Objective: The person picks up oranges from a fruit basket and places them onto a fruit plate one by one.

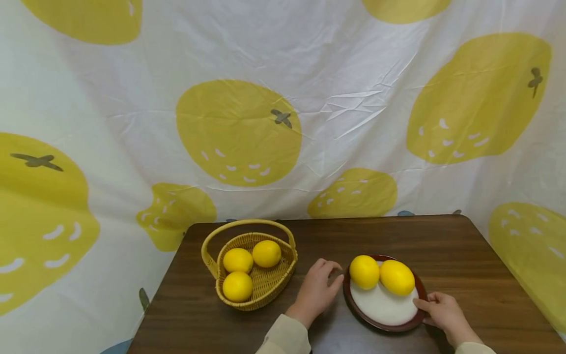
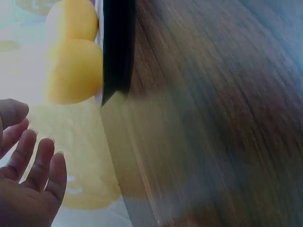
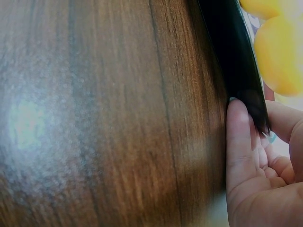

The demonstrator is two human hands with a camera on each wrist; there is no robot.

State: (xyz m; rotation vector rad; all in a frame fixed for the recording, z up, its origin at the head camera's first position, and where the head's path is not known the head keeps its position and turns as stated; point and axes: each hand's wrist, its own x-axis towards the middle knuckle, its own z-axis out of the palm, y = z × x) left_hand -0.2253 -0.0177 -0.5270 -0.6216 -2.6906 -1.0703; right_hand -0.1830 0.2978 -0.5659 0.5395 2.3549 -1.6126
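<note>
Pinching the rim of a red-brown plate (image 1: 383, 309) of two lemons (image 1: 397, 278) on a wooden table (image 1: 185, 314), with the right hand (image 1: 444, 312); holding the left hand (image 1: 316, 290) just beside, with fingers loosely bent, apparently not touching.

The left hand (image 1: 317, 289) is held well apart from the right hand (image 1: 444, 313), its fingers (image 2: 57, 177) loosely bent and slightly spread. The left forearm is angled upward to the right and is covered by a pale sleeve (image 1: 287, 337). The right hand is turned inward, its thumb (image 3: 286, 118) and fingers set in a pinch; one finger (image 3: 238, 137) is extended almost straight. The right wrist (image 1: 466, 336) is bared beyond a pale cuff (image 1: 474, 348).
</note>
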